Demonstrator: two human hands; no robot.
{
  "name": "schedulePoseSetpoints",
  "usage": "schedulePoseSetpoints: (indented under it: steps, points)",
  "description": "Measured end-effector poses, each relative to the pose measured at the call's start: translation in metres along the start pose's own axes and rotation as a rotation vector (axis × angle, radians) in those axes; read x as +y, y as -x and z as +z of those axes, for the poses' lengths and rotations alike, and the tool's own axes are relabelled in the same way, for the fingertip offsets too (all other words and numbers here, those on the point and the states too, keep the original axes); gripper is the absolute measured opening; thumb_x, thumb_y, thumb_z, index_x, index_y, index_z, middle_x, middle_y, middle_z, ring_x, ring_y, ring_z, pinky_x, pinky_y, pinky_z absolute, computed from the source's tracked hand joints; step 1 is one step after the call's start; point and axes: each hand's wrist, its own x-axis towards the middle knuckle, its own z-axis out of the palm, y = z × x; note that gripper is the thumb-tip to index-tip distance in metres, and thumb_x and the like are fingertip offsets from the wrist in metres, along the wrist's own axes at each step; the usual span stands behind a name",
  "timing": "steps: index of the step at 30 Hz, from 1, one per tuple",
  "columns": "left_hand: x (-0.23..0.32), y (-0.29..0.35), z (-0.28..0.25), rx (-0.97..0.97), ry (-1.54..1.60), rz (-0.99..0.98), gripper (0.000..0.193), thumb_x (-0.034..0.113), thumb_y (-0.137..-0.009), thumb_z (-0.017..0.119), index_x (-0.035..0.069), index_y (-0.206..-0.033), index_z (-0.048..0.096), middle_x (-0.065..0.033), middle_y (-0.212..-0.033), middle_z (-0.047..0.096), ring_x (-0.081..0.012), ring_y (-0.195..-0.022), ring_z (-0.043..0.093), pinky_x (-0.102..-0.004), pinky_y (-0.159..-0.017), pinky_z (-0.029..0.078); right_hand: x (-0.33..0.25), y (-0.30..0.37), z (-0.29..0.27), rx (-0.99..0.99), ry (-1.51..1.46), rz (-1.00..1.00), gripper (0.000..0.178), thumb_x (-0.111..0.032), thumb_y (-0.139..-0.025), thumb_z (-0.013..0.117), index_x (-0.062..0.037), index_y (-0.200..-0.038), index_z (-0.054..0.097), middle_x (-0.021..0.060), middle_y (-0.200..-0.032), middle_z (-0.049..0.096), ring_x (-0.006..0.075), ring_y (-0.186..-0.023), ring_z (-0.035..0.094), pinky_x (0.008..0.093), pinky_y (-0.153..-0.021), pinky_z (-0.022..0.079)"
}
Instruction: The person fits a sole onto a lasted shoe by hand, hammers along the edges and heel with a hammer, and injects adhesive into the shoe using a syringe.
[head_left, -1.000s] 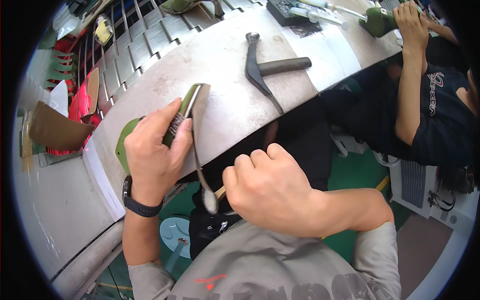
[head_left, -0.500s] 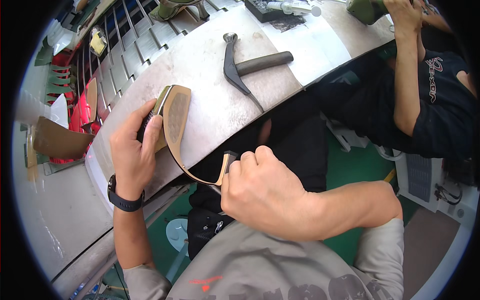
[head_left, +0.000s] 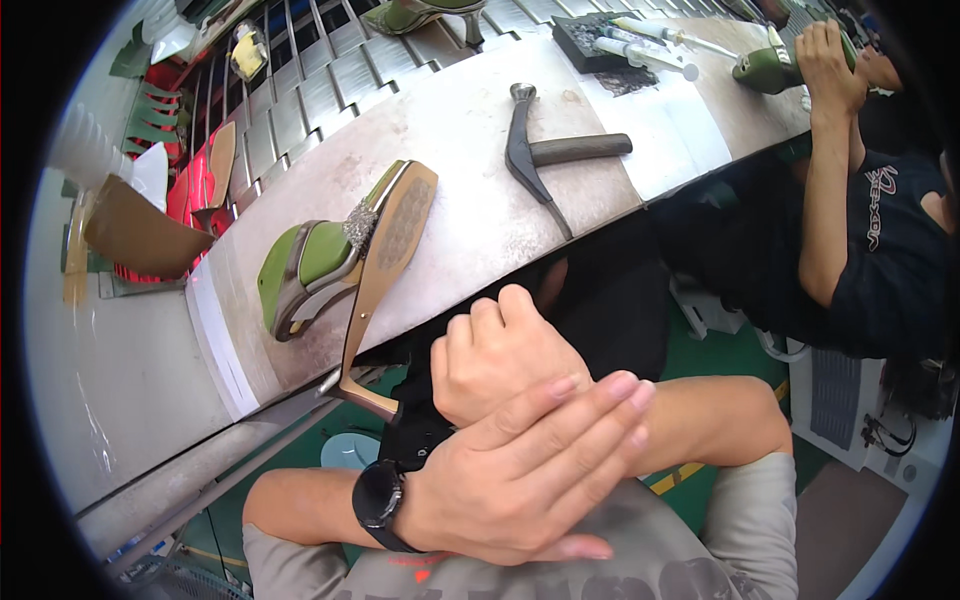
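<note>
- All clock directions are read from the right fist, with 12 toward the top of the view.
- The right hand is curled into a fist; whether anything is gripped inside it cannot be told.
- The left hand is placed between 5 and 6 o'clock, palm turned down — its fingers are extended nearly straight, and nothing is seen to be held by it. The right wrist is overlapped by its fingers; whether the two are touching cannot be told.
- A dark watch is worn on the left wrist, between 7 and 8 o'clock.
- The green high-heeled shoe is laid on its side on the pale bench, between 10 and 11 o'clock. Its brown sole is turned toward the right, and a glittering band is shown beside it.
- The heel is extended past the bench edge, between 8 and 9 o'clock, near the right fist.
- A hammer with a dark head is rested on the bench at 12 o'clock, its handle pointed toward 3.
- Syringes are laid at 1 o'clock, by a dark block.
- Between 1 and 2 o'clock, a green item is held by a co-worker's hand.
- Another green shoe is set on metal slats, between 11 and 12 o'clock.
</note>
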Motion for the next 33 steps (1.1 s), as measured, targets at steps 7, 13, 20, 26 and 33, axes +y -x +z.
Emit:
schedulePoseSetpoints:
  steps: [7, 13, 20, 26, 33]
  points:
    - [-0.047, 0.015, -0.03, 0.044, -0.367, -0.182, 0.087, 0.072, -0.103, 0.053, -0.007, -0.138, 0.067, -0.0272, -0.141, 0.069, -0.0428, -0.135, 0.065, -0.0587, -0.122, 0.039, 0.02, 0.0, -0.039, -0.184, 0.103, 0.022, 0.017, -0.026, -0.079, 0.073, -0.0088, -0.076, 0.072, 0.0069, -0.069, 0.057, 0.0237, -0.072, 0.056, 0.0428, -0.077, 0.039]
    - [-0.055, 0.046, -0.028, 0.259, -0.241, -0.184, 0.066, 0.05, -0.105, 0.066, -0.01, -0.131, 0.069, -0.0311, -0.132, 0.072, -0.0427, -0.11, 0.076, -0.0519, -0.098, 0.06, 0.026, -0.003, -0.05, -0.142, 0.053, 0.032, 0.018, -0.021, -0.072, 0.069, -0.0058, -0.066, 0.063, 0.0064, -0.068, 0.048, 0.023, -0.069, 0.048, 0.0402, -0.07, 0.037]
    - [-0.038, 0.038, -0.023, 0.296, -0.078, -0.178, 0.059, 0.044, -0.099, 0.074, -0.005, -0.131, 0.072, -0.0291, -0.132, 0.072, -0.0421, -0.118, 0.073, -0.054, -0.107, 0.055, 0.022, -0.004, -0.043, -0.215, -0.02, -0.066, 0.017, -0.023, -0.079, 0.071, -0.0078, -0.074, 0.067, 0.0059, -0.069, 0.054, 0.0228, -0.07, 0.054, 0.0394, -0.072, 0.038]
    - [-0.01, 0.012, -0.016, 0.188, 0.108, -0.01, 0.052, 0.042, -0.101, 0.073, -0.004, -0.124, 0.076, -0.0235, -0.128, 0.076, -0.0441, -0.127, 0.07, -0.0525, -0.112, 0.054, 0.005, -0.008, -0.012, -0.194, -0.063, -0.138, 0.015, -0.022, -0.079, 0.071, -0.0117, -0.071, 0.062, 0.0034, -0.071, 0.054, 0.0215, -0.068, 0.055, 0.0387, -0.069, 0.039]
    - [-0.035, 0.06, -0.054, 0.525, -0.296, -0.36, 0.038, 0.014, -0.085, 0.087, 0.002, -0.115, 0.067, -0.0113, -0.096, 0.069, -0.028, -0.083, 0.067, -0.0399, -0.075, 0.055, 0.066, -0.027, 0.003, 0.116, -0.585, 0.199, 0.02, -0.009, -0.086, 0.078, -0.0038, -0.103, 0.069, 0.0128, -0.09, 0.069, 0.0345, -0.086, 0.069, 0.0451, -0.077, 0.053]
